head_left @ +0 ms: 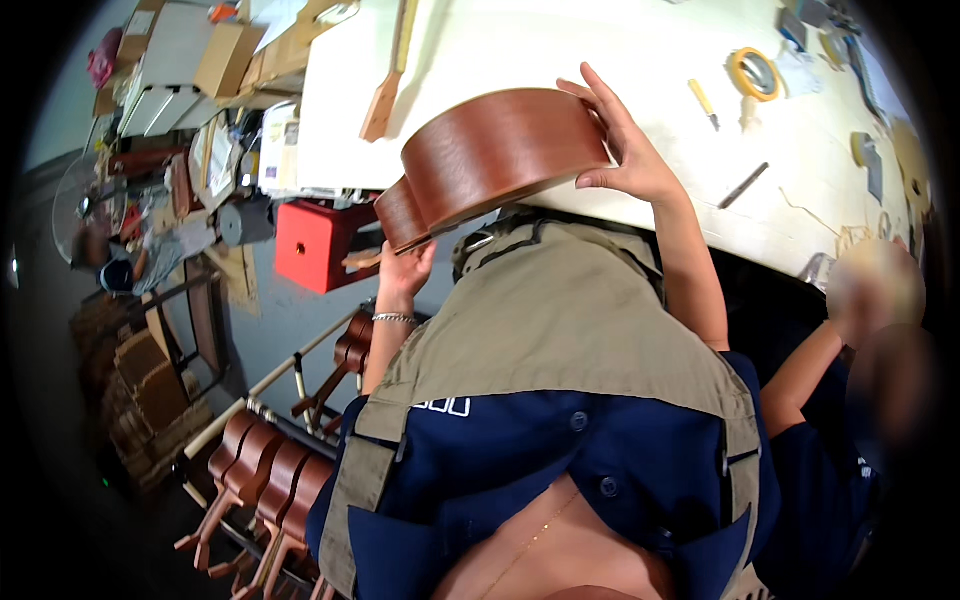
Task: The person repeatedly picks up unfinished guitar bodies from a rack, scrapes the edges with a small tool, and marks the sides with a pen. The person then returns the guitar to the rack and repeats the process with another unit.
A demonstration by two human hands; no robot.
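A reddish-brown wooden ukulele (505, 145) is held on its side at the near edge of the white table (620, 55), its curved side wall turned up. My right hand (630, 150) grips the wide bottom end, fingers over the far side and thumb on the near edge. At the narrow end, my left hand (402, 272) supports the instrument from beneath, beside the neck, which is seen nearly end-on. The left fingers are partly hidden behind the wood. The ukulele's faces are mostly out of sight.
On the table lie a wooden neck-shaped piece (382, 105), a yellow-handled tool (703, 100), a tape roll (754, 75) and a dark strip (743, 186). A red stool (305, 245) stands left. Several ukuleles (275, 475) hang on a rack. A co-worker's arm (805, 370) is close at right.
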